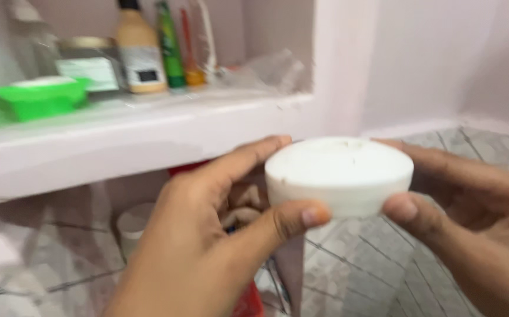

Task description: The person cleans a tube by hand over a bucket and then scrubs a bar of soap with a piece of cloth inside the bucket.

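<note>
I hold the round white soap bar (339, 175) in front of me, below the shelf (148, 126), my left hand (207, 235) pinching its near-left edge between thumb and forefinger and my right hand (471, 217) closed on its right side. It looks solid, fairly light and probably slick, so gripping the flat rim seems safest. A green soap dish (34, 98) and bottles (140, 50) stand on the shelf.

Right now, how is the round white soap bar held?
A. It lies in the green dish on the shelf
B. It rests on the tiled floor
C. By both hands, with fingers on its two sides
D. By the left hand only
C: the round white soap bar is in the air in front of the shelf, with the left hand gripping one side and the right hand the other.
</note>
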